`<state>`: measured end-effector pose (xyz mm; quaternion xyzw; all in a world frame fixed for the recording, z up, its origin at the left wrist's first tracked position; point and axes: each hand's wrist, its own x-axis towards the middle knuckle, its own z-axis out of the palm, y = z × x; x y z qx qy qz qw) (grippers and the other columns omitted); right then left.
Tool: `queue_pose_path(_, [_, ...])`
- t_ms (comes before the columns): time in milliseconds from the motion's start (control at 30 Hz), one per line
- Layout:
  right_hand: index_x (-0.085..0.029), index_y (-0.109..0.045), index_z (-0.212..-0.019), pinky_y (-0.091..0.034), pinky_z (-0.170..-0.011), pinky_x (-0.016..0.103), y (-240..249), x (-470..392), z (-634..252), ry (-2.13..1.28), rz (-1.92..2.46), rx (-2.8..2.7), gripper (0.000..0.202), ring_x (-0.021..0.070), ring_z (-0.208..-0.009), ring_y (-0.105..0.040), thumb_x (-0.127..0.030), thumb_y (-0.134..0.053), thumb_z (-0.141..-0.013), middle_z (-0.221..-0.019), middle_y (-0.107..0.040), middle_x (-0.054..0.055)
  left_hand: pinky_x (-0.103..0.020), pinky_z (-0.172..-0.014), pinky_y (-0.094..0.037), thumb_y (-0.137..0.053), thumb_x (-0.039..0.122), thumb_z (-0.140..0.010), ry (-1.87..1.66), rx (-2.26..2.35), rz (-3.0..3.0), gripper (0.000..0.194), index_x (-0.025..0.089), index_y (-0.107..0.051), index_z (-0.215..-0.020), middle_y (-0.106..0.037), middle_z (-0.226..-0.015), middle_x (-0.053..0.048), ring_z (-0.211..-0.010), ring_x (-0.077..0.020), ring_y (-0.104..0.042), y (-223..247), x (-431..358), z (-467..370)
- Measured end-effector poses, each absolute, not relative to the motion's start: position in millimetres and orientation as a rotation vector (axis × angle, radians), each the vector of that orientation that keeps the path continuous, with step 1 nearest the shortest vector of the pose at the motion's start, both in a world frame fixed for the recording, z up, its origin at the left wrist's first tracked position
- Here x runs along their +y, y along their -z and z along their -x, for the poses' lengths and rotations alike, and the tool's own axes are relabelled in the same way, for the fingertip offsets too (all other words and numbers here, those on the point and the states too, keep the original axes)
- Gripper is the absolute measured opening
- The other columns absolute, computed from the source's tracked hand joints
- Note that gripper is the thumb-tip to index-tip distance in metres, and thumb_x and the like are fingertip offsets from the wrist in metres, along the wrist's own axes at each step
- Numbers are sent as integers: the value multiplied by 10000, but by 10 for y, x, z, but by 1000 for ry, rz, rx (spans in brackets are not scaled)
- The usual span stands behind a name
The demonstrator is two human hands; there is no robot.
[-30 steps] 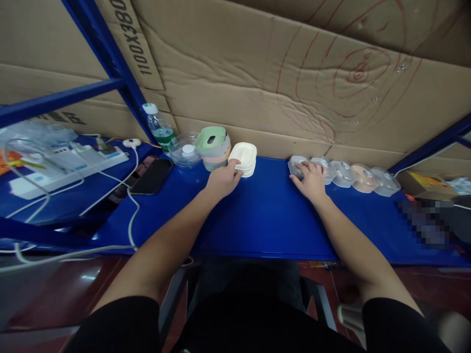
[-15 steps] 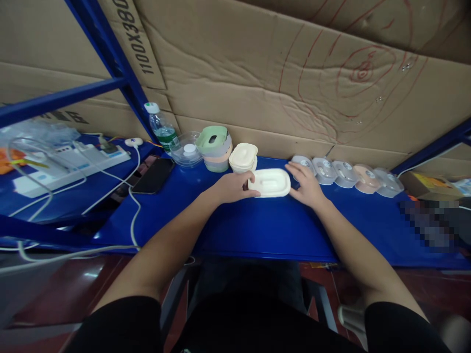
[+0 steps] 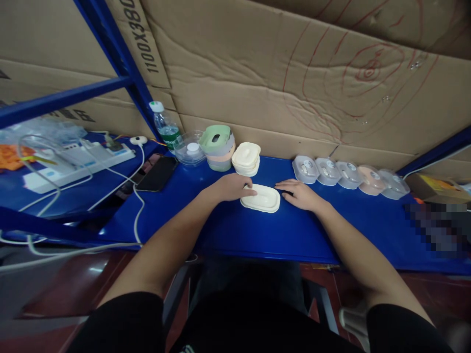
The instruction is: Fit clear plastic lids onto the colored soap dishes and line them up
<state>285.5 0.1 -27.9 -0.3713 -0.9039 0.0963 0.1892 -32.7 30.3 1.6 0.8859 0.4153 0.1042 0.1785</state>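
Observation:
A cream shallow tray (image 3: 265, 200) with rounded ends and a sunken middle lies on the blue table (image 3: 253, 235). My left hand (image 3: 231, 188) pinches its left end, the thumb over the rim and the other fingers partly hidden. Just off the right end of the tray, my right hand (image 3: 300, 194) rests low over the tabletop with its fingers stretched out and nothing in them. Behind my left hand stands a stack of similar cream pieces (image 3: 246, 157). Left of that is a stack of green, grey and peach containers (image 3: 218, 147).
Clear-lidded boxes (image 3: 349, 174) line the back right. At the back left stand a water bottle (image 3: 167, 128) and clear round lids (image 3: 189, 149), with a phone (image 3: 158, 172) in front. A power strip (image 3: 83, 166) with white cables lies farther left. A cardboard wall (image 3: 235, 73) rises behind.
The tray has come down and towards me, from being held up to lying on the table. My right hand has drawn away from its right end and lowered to the tabletop.

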Motion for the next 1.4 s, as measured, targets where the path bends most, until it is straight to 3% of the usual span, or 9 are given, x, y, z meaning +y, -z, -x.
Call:
queue_pose_path(133, [-263, -709, -1371, -531, -1108, 594, 307, 32, -2890, -303, 1048, -2519, 423, 294, -1299, -675, -247, -584, -968, -1381, -730, 85, -322, -731, -484, -638, 498, -927, -765, 1471, -2386, 421, 227, -704, -1242, -741, -796, -19, -779, -209, -699, -127, 340, 430])
queue_pose_path(333, [-274, -706, -1369, -519, -1125, 601, 325, 43, -2922, -340, 1054, -2503, 401, 299, -1321, -663, -337, -637, -979, -1398, -721, 89, -349, -798, -511, -615, 464, -939, -1291, 1891, -2016, 469, 208, -637, -1330, -708, -798, -17, -835, -239, -709, -261, 468, 705])
queue_pose_path(567, [-262, -697, -1379, -519, -1133, 588, 333, 42, -2935, -343, 1063, -2512, 404, 297, -1336, -653, -352, -645, -988, -1416, -709, 95, -395, -890, -526, -658, 500, -894, -1231, 2055, -1874, 487, 211, -660, -1286, -731, -867, -46, -949, -286, -711, -207, 626, 916])
queue_pose_path(800, [-234, -700, -1375, -521, -1132, 586, 316, 33, -2935, -336, 1069, -2523, 405, 314, -1341, -649, -337, -661, -985, -1423, -700, 126, -385, -843, -519, -677, 447, -884, -1222, 2000, -1890, 346, 220, -717, -1142, -723, -811, -47, -890, -273, -700, -136, 687, 907])
queue_pose_path(967, [-271, -698, -1377, -524, -1130, 593, 320, 38, -2939, -337, 1072, -2519, 406, 314, -1341, -650, -332, -676, -976, -1422, -704, 100, -381, -825, -511, -680, 435, -882, -1241, 1946, -1880, 335, 223, -703, -1140, -708, -780, -30, -835, -257, -688, -102, 700, 899])
queue_pose_path(1400, [-244, -695, -1382, -517, -1141, 583, 336, 42, -2948, -340, 1068, -2524, 402, 310, -1349, -643, -339, -660, -993, -1424, -701, 115, -386, -821, -500, -693, 393, -863, -1294, 1884, -1864, 267, 224, -679, -1070, -686, -753, -19, -806, -252, -673, -80, 727, 903])
